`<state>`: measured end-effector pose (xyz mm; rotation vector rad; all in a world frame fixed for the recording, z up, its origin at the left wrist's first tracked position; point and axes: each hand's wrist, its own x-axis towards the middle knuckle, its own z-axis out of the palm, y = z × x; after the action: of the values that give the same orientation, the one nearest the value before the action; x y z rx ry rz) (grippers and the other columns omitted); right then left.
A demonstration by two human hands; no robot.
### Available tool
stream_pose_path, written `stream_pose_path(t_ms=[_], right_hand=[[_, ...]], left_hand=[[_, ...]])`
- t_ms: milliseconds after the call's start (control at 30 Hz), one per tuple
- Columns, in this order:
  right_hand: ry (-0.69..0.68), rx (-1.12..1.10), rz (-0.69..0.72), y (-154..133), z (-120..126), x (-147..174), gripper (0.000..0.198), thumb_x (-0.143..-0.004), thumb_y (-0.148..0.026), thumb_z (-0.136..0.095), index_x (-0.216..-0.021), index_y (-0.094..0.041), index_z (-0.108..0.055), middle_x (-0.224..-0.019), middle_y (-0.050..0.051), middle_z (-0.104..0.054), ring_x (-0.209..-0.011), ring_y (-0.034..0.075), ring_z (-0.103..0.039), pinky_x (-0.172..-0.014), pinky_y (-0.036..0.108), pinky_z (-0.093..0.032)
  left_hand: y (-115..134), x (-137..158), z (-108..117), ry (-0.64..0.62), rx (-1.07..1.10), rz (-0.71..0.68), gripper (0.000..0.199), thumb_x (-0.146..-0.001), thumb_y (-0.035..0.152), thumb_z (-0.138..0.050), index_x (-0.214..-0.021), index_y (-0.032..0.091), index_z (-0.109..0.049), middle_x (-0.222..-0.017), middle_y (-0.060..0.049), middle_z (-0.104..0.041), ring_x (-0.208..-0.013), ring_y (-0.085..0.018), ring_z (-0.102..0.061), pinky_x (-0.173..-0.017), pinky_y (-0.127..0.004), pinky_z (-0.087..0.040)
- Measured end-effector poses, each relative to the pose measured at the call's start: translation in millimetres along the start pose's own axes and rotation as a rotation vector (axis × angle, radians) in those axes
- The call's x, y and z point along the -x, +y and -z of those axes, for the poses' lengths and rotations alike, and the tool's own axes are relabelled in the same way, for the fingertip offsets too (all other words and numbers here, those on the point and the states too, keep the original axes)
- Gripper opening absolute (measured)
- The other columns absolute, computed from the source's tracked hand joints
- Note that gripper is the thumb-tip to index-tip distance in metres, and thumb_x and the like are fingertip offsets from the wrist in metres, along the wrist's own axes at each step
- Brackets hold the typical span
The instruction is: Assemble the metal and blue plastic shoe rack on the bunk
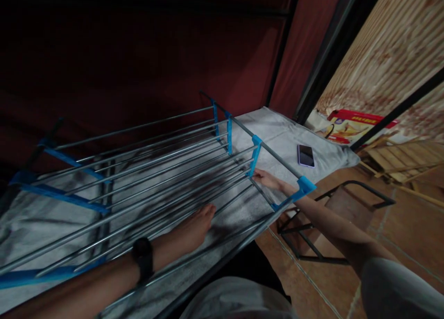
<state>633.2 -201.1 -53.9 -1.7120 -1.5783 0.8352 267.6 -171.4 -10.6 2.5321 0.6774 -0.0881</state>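
A rack (166, 171) of grey metal tubes with blue plastic brackets lies on its side on a white cloth. Over the tubes nearest me, my left hand (196, 226), with a black watch (142, 259) on its wrist, appears closed round a metal tube; its fingers are partly hidden beneath. At the right end of the rack, my right hand (266, 178) reaches past the outer frame tube. Its fingers close on the lower end of a blue bracket (255, 156), where the tubes meet it. Another blue corner bracket (305, 185) sits just above my right forearm.
On the cloth (277, 124) to the right lies a phone (305, 156). A dark metal-framed stool or chair (347, 212) stands on the tiled floor. Beyond it are a red and yellow box (357, 127) and wooden slats (409, 157). A dark red panel (156, 59) rises behind the rack.
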Motion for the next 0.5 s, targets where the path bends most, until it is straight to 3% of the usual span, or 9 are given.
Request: stream_pose_path(t_ms=[133, 267, 367, 500], right_hand=[[0.006, 0.039, 0.020, 2, -8, -1, 0.033, -0.093, -0.018, -0.046, -0.119, -0.012, -0.065, -0.115, 0.011, -0.070, -0.102, 0.021, -0.065, -0.094, 0.029, -0.048], [0.027, 0.153, -0.027, 12, -14, -5, 0.031, -0.091, -0.015, -0.044, -0.114, -0.016, -0.065, -0.110, 0.008, -0.071, -0.104, 0.021, -0.064, -0.095, 0.031, -0.048], [0.053, 0.186, -0.049, 20, -18, -8, 0.028, -0.090, -0.015, -0.045, -0.108, -0.018, -0.066, -0.104, 0.006, -0.072, -0.100, 0.020, -0.064, -0.092, 0.030, -0.049], [0.063, 0.155, 0.003, 23, -20, -8, 0.028, -0.087, -0.013, -0.045, -0.104, -0.018, -0.067, -0.100, 0.005, -0.072, -0.094, 0.020, -0.064, -0.087, 0.028, -0.049]], left_hand=[[0, -46, -23, 0.140, -0.051, 0.045, 0.057, -0.087, 0.008, -0.038, -0.143, 0.010, -0.048, -0.148, -0.021, -0.049, -0.139, -0.031, -0.044, -0.116, -0.048, -0.035], [-3, -91, -35, 0.190, -0.041, 0.145, 0.050, -0.093, 0.011, -0.038, -0.141, 0.007, -0.048, -0.135, -0.025, -0.058, -0.124, -0.033, -0.058, -0.107, -0.046, -0.043], [-11, -108, -38, 0.165, -0.034, 0.164, 0.044, -0.097, 0.016, -0.040, -0.139, 0.012, -0.050, -0.125, -0.019, -0.066, -0.113, -0.028, -0.065, -0.099, -0.039, -0.048], [-20, -112, -45, 0.170, -0.027, 0.127, 0.041, -0.101, 0.019, -0.031, -0.135, 0.011, -0.052, -0.123, -0.016, -0.068, -0.114, -0.024, -0.064, -0.099, -0.035, -0.048]])
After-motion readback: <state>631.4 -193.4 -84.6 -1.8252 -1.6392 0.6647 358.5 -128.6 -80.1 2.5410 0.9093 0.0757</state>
